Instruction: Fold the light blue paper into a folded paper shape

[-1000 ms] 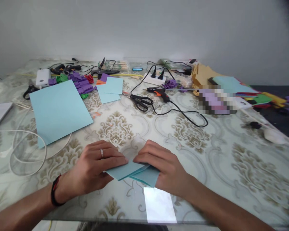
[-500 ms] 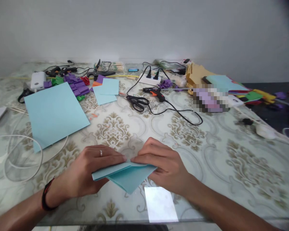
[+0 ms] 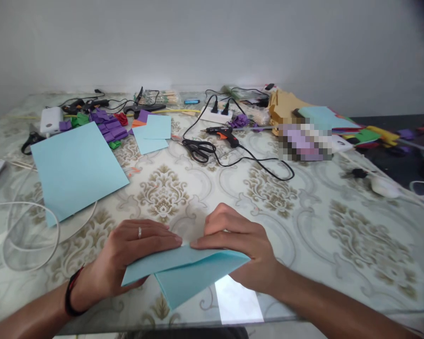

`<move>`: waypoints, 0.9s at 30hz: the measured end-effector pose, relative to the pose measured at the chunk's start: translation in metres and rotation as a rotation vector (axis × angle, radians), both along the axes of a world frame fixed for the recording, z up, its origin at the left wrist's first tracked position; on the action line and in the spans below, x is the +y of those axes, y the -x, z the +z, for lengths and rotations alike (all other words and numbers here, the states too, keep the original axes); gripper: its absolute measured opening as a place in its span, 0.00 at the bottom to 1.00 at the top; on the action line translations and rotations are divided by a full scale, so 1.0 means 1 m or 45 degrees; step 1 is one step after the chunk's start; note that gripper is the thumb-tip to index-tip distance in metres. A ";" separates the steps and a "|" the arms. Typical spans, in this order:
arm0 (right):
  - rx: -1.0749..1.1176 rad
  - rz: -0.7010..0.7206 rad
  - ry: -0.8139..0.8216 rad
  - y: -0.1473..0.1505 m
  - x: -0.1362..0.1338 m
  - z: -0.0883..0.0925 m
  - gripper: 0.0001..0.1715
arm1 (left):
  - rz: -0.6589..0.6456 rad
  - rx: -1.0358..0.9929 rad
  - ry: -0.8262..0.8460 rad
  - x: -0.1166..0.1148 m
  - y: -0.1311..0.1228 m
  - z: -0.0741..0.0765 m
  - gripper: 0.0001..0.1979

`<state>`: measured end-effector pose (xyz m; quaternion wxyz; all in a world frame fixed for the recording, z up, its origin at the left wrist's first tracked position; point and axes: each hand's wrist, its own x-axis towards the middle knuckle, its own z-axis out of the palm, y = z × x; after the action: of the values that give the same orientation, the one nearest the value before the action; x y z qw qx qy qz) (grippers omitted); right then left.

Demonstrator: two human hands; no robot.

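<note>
Left hand [image 3: 125,249] and right hand [image 3: 246,247] hold paper [image 3: 187,282] (folded).

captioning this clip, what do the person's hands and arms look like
The left hand wears a thin silvery ring and, at the wrist, a narrow black-and-red bracelet. The right hand shows no jewellery. No sleeves are visible.

Your patterned table [image 3: 304,226] carries a large blue sheet [image 3: 79,172] toward its left edge, with black-handled scissors [image 3: 198,150] and a glue gun [image 3: 226,135] near the middle. By your far edge lie a white power strip [image 3: 217,115] and what look like wrapped sticks [image 3: 160,97].
</note>
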<state>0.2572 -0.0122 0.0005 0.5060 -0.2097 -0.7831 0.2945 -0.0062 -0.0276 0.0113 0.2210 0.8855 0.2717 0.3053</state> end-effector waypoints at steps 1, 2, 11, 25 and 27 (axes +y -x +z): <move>0.009 -0.015 0.004 0.000 0.000 0.000 0.08 | -0.006 0.002 0.010 0.001 0.000 0.002 0.25; 0.019 -0.029 0.005 0.000 0.000 0.000 0.08 | -0.016 0.000 0.025 0.001 0.000 0.003 0.23; 0.074 -0.050 -0.014 0.002 -0.002 0.000 0.08 | -0.012 -0.070 0.021 0.001 -0.002 0.002 0.18; 0.086 0.010 -0.034 -0.002 -0.003 0.003 0.09 | -0.097 -0.024 0.211 0.002 0.004 -0.001 0.27; 0.085 0.020 -0.055 -0.003 -0.003 0.003 0.11 | -0.044 -0.020 0.187 0.000 0.005 -0.001 0.27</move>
<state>0.2602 -0.0154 0.0034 0.5338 -0.1824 -0.7738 0.2882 -0.0114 -0.0274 0.0105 0.2928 0.8690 0.2765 0.2875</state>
